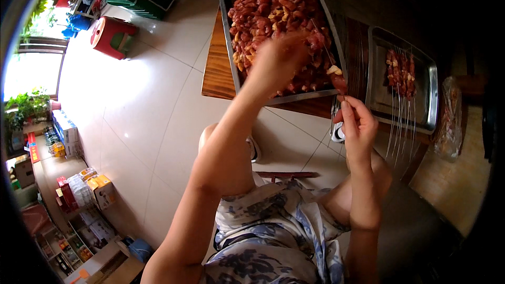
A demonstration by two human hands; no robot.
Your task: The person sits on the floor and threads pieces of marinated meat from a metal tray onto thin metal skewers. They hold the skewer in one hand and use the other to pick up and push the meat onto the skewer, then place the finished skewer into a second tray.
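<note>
A large metal tray [230, 47] is heaped with raw cut meat [268, 8], dark red with paler yellowish bits. Over its middle is my left hand [284, 55], smeared by motion, so its fingers and anything in them cannot be made out. My right hand [359, 123], just off the tray's near right corner, pinches a thin metal skewer [327, 50] between thumb and fingers. The skewer points up and left across the meat, with a few pieces threaded [338, 80] close to my fingers. To the right, a smaller metal tray [431, 102] holds several loaded meat skewers [401, 73], their bare ends over its near rim.
Both trays rest on a wooden table [216, 68]. Beyond the smaller tray lies a clear plastic bag [448, 126]. A red stool [108, 37] stands on the tiled floor at far left. Shelves with boxes [100, 189] line the left side.
</note>
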